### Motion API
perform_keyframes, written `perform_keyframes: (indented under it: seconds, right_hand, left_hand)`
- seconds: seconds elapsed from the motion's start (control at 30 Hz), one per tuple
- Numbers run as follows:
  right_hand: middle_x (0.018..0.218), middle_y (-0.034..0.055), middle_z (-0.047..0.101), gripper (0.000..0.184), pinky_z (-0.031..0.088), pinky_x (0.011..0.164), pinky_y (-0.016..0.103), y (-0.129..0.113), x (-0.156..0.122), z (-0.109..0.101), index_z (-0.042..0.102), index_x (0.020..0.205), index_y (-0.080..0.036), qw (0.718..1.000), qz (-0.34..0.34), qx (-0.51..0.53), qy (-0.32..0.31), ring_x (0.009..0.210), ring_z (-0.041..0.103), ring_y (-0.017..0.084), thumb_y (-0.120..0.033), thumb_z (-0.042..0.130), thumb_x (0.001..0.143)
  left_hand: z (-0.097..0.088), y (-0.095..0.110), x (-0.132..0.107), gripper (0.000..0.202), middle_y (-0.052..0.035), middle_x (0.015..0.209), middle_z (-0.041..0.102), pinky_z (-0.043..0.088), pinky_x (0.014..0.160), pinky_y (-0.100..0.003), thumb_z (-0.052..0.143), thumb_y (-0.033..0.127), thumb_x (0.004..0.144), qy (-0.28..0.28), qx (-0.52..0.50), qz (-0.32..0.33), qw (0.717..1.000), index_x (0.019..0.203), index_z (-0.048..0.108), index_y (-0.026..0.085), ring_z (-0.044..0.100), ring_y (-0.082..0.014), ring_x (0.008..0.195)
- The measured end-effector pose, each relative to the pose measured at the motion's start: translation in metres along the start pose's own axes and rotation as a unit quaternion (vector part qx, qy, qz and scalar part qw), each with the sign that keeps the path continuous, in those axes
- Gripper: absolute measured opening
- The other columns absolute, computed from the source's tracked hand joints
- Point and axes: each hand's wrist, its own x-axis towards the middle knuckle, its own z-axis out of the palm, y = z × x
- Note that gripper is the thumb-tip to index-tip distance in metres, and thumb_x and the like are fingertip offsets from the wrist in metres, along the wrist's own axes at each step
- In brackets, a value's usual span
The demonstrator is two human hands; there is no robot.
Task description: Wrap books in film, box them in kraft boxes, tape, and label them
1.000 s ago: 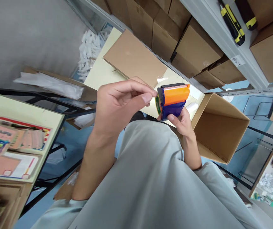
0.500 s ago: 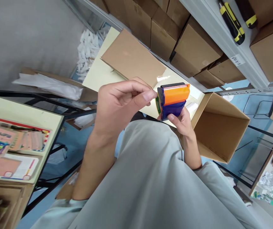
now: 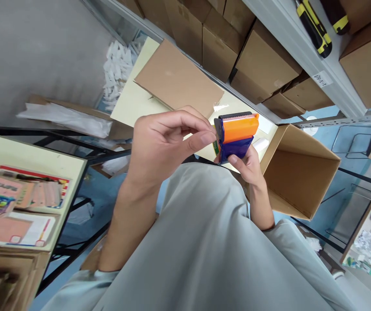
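Observation:
My right hand (image 3: 248,166) grips an orange and blue tape dispenser (image 3: 236,136) from below, fingers wrapped round its blue body. A green-edged tape roll (image 3: 217,147) shows at its left side. My left hand (image 3: 169,142) is closed in a pinch, thumb and forefinger pressed together right at the dispenser's toothed left edge. What the pinch holds is too small to make out. Both hands hover above a pale yellow table (image 3: 133,101), with my grey-clad body in the foreground.
A flat cardboard sheet (image 3: 179,82) lies on the table and an open cardboard box (image 3: 302,168) stands at its right. Shelves of cardboard boxes (image 3: 263,60) run along the back, with yellow-black screwdrivers (image 3: 313,28) on one. A second table with printed cards (image 3: 13,203) stands at the left.
My left thumb has slid slightly down along the dispenser's left edge and the fingers have curled tighter. The right hand and the dispenser have barely moved.

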Motion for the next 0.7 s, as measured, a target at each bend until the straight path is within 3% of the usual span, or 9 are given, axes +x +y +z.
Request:
perform_keyframes:
  seconds: [0.23,0.5,0.7]
  right_hand:
    - [0.1,0.0079,0.083,0.08,0.075,0.086,0.049,0.0,-0.003,0.002,0.062,0.13,-0.024,1.0,0.014,-0.018,0.012,0.097,0.086,0.031,-0.091,0.079,0.089]
    - [0.103,0.0111,0.085,0.079,0.075,0.085,0.052,-0.015,-0.017,0.002,0.069,0.128,-0.024,1.0,0.025,-0.017,0.008,0.098,0.086,0.035,-0.089,0.082,0.086]
    - [0.106,0.0093,0.084,0.074,0.074,0.083,0.047,-0.016,-0.016,0.005,0.066,0.134,-0.023,1.0,0.017,-0.012,-0.01,0.09,0.087,0.031,-0.079,0.087,0.089]
  left_hand:
    - [-0.001,0.004,-0.002,0.028,-0.0056,0.092,0.078,0.061,0.065,-0.037,0.098,0.06,0.087,-0.007,-0.019,-0.024,1.0,0.088,0.089,0.033,0.075,-0.0198,0.074]
    - [-0.006,-0.002,0.001,0.019,-0.0067,0.1,0.083,0.064,0.075,-0.04,0.088,0.047,0.099,0.014,0.003,-0.02,1.0,0.093,0.093,0.03,0.072,-0.0188,0.073]
    - [-0.007,0.003,0.001,0.036,-0.0079,0.099,0.083,0.066,0.075,-0.042,0.082,0.062,0.101,0.018,-0.016,-0.031,0.999,0.088,0.09,0.029,0.077,-0.0251,0.084]
